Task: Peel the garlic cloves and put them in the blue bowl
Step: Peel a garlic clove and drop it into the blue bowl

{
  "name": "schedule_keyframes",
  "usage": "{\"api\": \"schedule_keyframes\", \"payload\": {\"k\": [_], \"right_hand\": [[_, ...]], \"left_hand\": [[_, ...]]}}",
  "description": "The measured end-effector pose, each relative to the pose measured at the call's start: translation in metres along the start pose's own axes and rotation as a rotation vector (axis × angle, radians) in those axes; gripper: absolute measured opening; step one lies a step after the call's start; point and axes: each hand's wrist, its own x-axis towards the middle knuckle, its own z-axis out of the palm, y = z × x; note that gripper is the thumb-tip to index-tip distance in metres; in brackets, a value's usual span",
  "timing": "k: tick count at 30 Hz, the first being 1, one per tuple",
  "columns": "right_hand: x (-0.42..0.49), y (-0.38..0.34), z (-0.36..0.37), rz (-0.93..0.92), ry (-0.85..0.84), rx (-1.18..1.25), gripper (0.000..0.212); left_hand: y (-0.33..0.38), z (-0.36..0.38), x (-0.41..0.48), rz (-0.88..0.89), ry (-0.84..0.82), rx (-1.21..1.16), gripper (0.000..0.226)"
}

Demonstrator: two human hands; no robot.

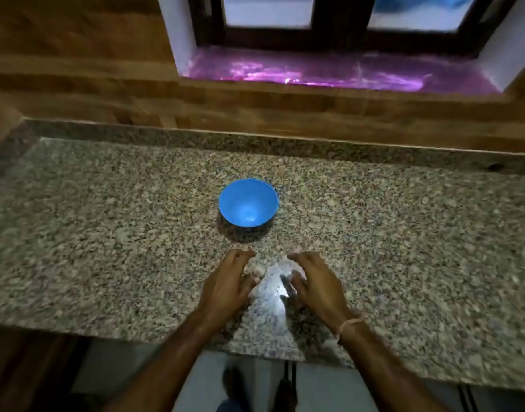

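Blue bowl (248, 202) upright on speckled worktop (106, 233), apparently empty. Left hand (225, 285) and right hand (316, 282), fingers loosely spread, hover nearer the front edge; garlic cloves indistinguishable through blur.

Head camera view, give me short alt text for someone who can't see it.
Two bare hands, left hand and right hand, hover over a speckled granite counter, just in front of an empty blue bowl. A window sits behind the counter.
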Motion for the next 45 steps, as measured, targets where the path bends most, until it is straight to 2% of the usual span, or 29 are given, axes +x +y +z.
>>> {"api": "schedule_keyframes", "payload": {"k": [4,8,10,11,13,15,17,20,26,30,33,36,41,45], "right_hand": [[0.002,0.023,0.028,0.065,-0.163,-0.273,0.048],[-0.001,0.023,0.040,0.102,-0.107,-0.331,0.057],[0.000,0.022,0.043,0.114,-0.083,-0.295,0.054],[0.001,0.021,0.043,0.123,-0.061,-0.207,0.050],[0.005,0.006,0.036,0.206,-0.011,0.211,0.039],[0.012,-0.018,0.029,0.324,-0.002,0.602,0.035],[0.016,-0.039,0.026,0.345,0.041,0.727,0.029],[0.018,-0.052,0.025,0.350,0.087,0.768,0.026],[0.033,-0.054,0.015,0.298,0.081,0.765,0.028],[0.045,-0.048,0.003,0.210,0.063,0.769,0.029],[0.052,-0.044,-0.008,0.258,0.066,0.837,0.026],[0.056,-0.034,-0.018,0.266,0.057,0.876,0.019],[0.063,-0.020,-0.030,0.197,0.050,0.806,0.020],[0.069,-0.013,-0.037,0.186,0.029,0.819,0.016]], "left_hand": [[-0.005,0.030,0.015,-0.075,-0.176,-0.041,0.047],[-0.016,0.051,0.023,-0.010,-0.105,-0.084,0.017],[-0.011,0.049,0.026,-0.112,-0.053,-0.308,0.010],[-0.007,0.047,0.026,-0.233,-0.036,-0.488,0.009],[0.002,0.039,0.027,-0.535,-0.078,-0.872,0.015],[0.008,0.032,0.028,-0.732,-0.172,-1.158,0.023],[0.014,0.024,0.028,-0.828,-0.227,-1.349,0.028],[0.019,0.014,0.030,-0.899,-0.237,-1.495,0.036],[0.021,0.005,0.045,-0.993,-0.225,-1.699,0.034],[0.029,-0.003,0.051,-0.967,-0.163,-1.771,0.027],[0.039,-0.009,0.058,-0.903,-0.175,-1.747,0.035],[0.050,-0.007,0.067,-0.897,-0.133,-1.699,0.030],[0.064,0.002,0.076,-0.873,-0.066,-1.696,0.018],[0.071,0.006,0.082,-0.855,-0.022,-1.639,0.022]]}}
